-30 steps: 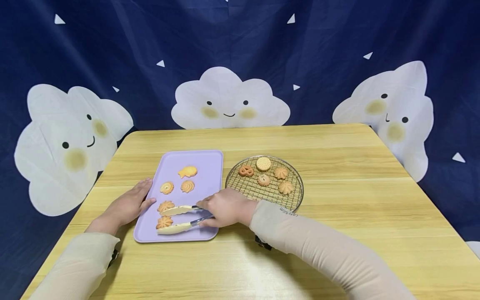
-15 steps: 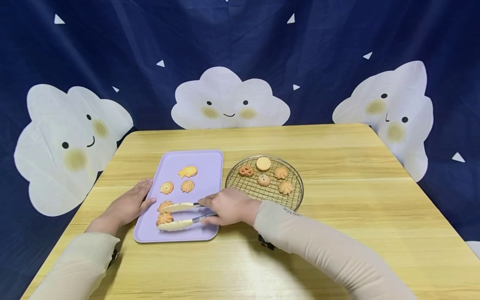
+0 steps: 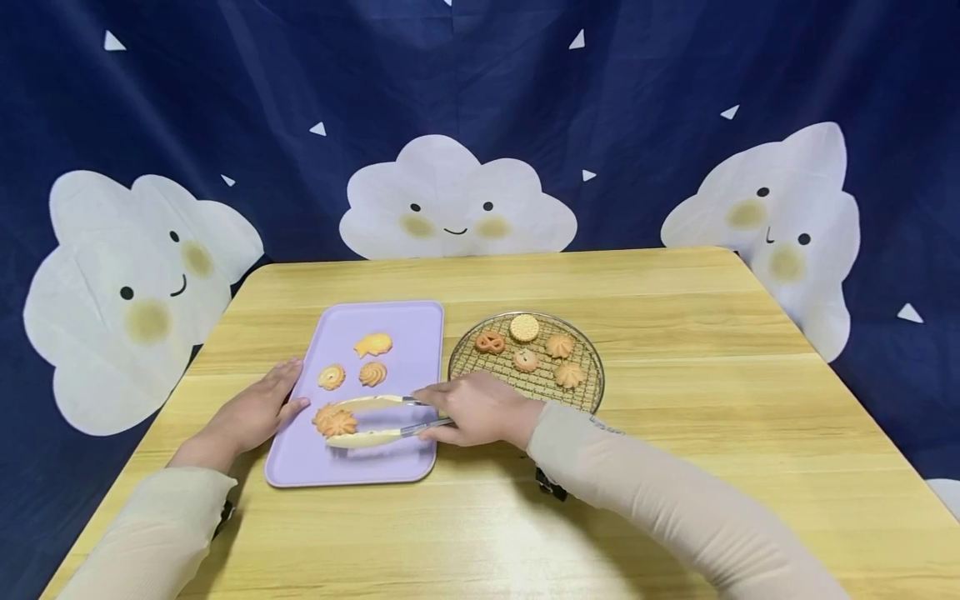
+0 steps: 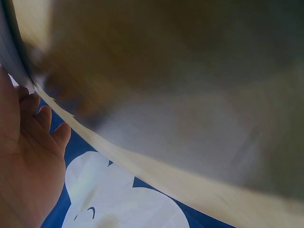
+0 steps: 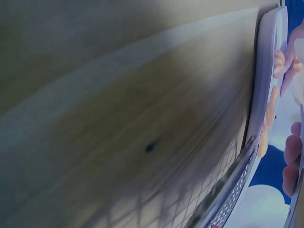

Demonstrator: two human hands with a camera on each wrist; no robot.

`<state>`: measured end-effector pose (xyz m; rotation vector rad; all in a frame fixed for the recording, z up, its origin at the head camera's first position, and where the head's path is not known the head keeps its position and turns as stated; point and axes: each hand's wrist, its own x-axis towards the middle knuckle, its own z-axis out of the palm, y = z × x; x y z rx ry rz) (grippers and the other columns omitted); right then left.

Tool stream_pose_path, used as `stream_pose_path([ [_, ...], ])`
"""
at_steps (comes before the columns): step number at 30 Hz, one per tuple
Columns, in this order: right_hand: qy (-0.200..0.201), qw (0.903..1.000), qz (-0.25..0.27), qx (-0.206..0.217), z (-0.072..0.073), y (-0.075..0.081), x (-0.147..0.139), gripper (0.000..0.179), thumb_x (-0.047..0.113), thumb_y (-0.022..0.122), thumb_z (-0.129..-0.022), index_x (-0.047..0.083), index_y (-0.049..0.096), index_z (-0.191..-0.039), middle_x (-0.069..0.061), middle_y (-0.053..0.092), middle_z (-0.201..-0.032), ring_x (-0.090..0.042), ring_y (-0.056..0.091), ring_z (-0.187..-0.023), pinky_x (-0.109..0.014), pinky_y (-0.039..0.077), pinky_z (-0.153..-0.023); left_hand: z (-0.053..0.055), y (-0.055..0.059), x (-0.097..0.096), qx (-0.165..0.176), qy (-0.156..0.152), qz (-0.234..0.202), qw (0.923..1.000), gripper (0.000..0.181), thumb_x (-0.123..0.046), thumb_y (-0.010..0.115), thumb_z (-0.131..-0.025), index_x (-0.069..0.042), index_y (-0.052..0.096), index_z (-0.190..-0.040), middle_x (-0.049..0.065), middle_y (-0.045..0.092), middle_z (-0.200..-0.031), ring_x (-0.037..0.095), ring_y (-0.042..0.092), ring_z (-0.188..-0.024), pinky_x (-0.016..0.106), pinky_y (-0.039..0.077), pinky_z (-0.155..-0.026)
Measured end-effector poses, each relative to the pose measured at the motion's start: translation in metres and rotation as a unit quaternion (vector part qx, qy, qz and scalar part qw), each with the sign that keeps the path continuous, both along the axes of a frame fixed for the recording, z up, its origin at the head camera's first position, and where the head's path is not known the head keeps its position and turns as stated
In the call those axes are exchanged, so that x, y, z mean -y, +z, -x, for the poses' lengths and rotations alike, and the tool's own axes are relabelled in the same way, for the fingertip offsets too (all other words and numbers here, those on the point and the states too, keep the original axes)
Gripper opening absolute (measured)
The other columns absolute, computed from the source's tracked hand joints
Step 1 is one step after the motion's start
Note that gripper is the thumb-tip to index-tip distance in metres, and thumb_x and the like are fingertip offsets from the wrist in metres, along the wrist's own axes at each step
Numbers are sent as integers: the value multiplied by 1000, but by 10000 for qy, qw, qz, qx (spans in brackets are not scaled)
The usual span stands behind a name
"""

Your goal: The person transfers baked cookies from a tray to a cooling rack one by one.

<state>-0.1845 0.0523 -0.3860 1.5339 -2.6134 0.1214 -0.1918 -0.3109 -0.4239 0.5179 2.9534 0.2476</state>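
My right hand (image 3: 483, 408) grips a pair of tongs (image 3: 367, 438) with cream tips and metal arms. The spread tips lie over the near part of a lilac tray (image 3: 412, 358), on either side of two flower-shaped cookies (image 3: 334, 421). Those cookies touch or overlap; which, I cannot tell. My left hand (image 3: 251, 412) rests at the tray's left edge, thumb by the rim, fingers fairly straight. Farther up the tray lie a fish-shaped cookie (image 3: 373, 344), a ring cookie (image 3: 332, 377) and a swirl cookie (image 3: 372, 373).
Right of the tray stands a round wire rack (image 3: 480, 369) with several cookies, among them a pretzel (image 3: 490, 342) and a round pale cookie (image 3: 524, 327). My right forearm crosses its near side. A cloud-print curtain (image 3: 457, 100) hangs behind the wooden table (image 3: 675, 333).
The tongs have moved away from me and slightly right. The nearer flower-shaped cookie has shifted up against the other one. My left hand stays at the tray edge.
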Motion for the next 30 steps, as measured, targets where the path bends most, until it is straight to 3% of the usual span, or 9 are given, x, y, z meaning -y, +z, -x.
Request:
stream_pose_path([
  [6,-73,9993,273,-228,2,-4,-14,60,53,53,-92,9,56,-133,-6,63,-122,-21,67,-98,-24,57,-63,0,1,-1,20,-7,-36,10000,70,-39,42,-102,11,22,-146,31,23,-149,46,19,-137,57,20,-109],
  [11,-170,9985,495,-155,4,-5,-28,60,51,59,-90,7,57,-131,-9,64,-121,-23,66,-100,-29,58,-67,0,2,-1,62,11,-76,10000,70,-40,42,-102,11,22,-146,30,22,-149,46,18,-137,57,19,-109],
  [16,-295,9984,474,-109,6,-4,-44,60,50,56,-92,6,56,-132,-10,63,-122,-25,67,-98,-29,58,-62,1,1,0,144,60,-53,9999,72,-42,41,-101,9,20,-147,29,20,-151,46,17,-138,57,18,-110],
  [19,-421,9982,402,-114,8,-4,-53,62,52,52,-93,7,54,-135,-10,62,-124,-23,70,-86,-25,54,-51,0,1,0,203,83,-77,9997,73,-44,40,-101,9,19,-147,29,20,-151,46,16,-138,58,18,-110],
  [23,-565,9976,341,-191,9,-3,-64,62,54,52,-92,9,54,-135,-8,62,-124,-18,68,-63,-15,38,-36,0,1,0,243,105,-102,9996,74,-45,39,-101,9,18,-148,29,19,-151,45,15,-138,59,17,-109],
  [26,-657,9970,381,-163,9,-1,-73,62,54,54,-92,9,55,-135,-8,62,-124,-14,63,-53,-12,30,-33,0,1,1,238,108,-91,9996,74,-45,39,-101,8,18,-148,29,19,-151,45,15,-138,58,17,-110],
  [30,-793,9959,445,-21,10,0,-86,61,52,56,-91,9,54,-135,-9,62,-124,-5,49,-40,-12,34,-36,0,0,1,243,103,-78,9996,75,-46,38,-101,8,18,-148,29,19,-151,45,15,-138,58,17,-110],
])
